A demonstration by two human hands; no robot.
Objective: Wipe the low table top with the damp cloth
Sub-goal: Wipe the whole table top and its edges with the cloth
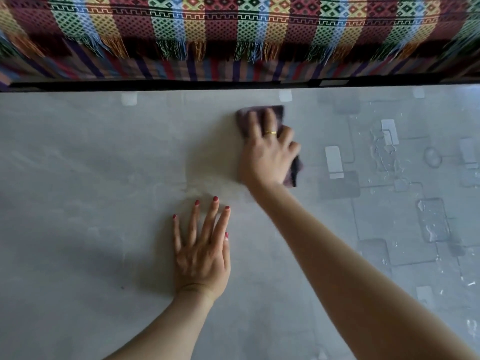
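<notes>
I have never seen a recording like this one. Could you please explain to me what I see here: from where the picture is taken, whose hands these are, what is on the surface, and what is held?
There is no machine here. A person wears a camera on the head, and it looks forward and down, so you see that person's own two arms. The grey surface is the low table top, shiny and wet-looking on the right side. The right hand presses a dark cloth flat on the table near its far edge; the picture is blurred there. The left hand lies flat on the table with spread fingers and holds nothing. Beyond the table there is a colourful woven fabric with fringes.
</notes>
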